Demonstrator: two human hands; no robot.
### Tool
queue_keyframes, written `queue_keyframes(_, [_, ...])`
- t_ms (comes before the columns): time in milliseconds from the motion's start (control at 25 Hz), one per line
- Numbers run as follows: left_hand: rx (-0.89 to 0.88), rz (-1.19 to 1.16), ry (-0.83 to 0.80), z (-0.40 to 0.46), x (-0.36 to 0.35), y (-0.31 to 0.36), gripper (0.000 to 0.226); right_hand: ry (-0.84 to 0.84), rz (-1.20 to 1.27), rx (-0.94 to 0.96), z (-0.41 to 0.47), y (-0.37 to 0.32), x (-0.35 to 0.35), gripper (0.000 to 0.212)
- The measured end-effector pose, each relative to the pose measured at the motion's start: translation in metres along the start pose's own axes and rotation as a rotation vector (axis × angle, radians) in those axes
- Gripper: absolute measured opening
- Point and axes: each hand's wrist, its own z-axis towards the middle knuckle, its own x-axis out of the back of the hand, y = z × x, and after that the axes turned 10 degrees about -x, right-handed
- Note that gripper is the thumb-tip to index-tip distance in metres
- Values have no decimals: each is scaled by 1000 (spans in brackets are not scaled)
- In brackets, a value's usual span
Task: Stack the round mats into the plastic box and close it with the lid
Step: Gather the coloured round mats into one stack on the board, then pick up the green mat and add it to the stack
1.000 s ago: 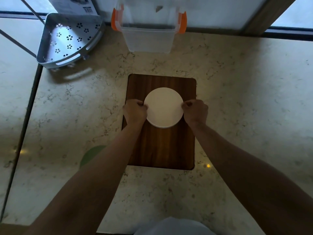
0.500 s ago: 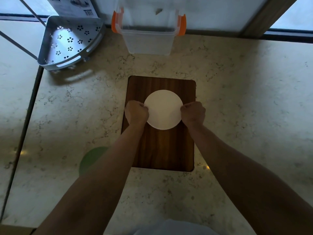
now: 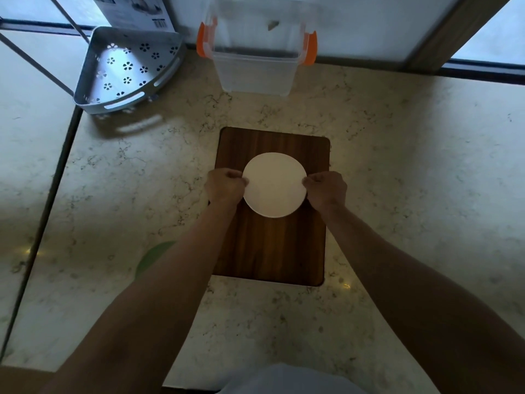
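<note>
A white round mat [image 3: 274,183] sits over the dark wooden board [image 3: 270,251] in the middle of the counter. My left hand [image 3: 225,187] pinches its left edge and my right hand [image 3: 326,190] pinches its right edge. Whether more mats lie under the top one I cannot tell. The clear plastic box [image 3: 255,69] with orange side clips stands open against the back wall, straight beyond the board. A green round mat [image 3: 152,258] lies on the counter to the left, mostly hidden by my left forearm. No lid is clearly visible.
A grey perforated corner shelf [image 3: 125,69] rests at the back left, with a printed carton [image 3: 133,9] behind it. A dark seam [image 3: 48,200] runs down the left of the marble counter [image 3: 412,166]. A window frame lines the back edge.
The white mat and both hands have hardly shifted on the board; the offset lower rim seen under the mat one second ago no longer shows. The view has tilted slightly.
</note>
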Motion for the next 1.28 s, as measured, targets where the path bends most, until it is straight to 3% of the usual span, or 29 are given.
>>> queue_keyframes(280, [87, -163, 1, -17, 45, -20, 25, -69, 32, 34, -35, -4, -11, 18])
queue_keyframes(520, [81, -257, 29, -42, 116, -75, 26, -200, 44, 71, -90, -4, -51, 15])
queue_keyframes(840, [213, -353, 60, -70, 192, -152, 27, -336, 29, 98, -161, 5, -117, 8])
queue_keyframes(1280, [223, -350, 89, -87, 225, -198, 23, -357, -5, 133, -197, 23, -145, 5])
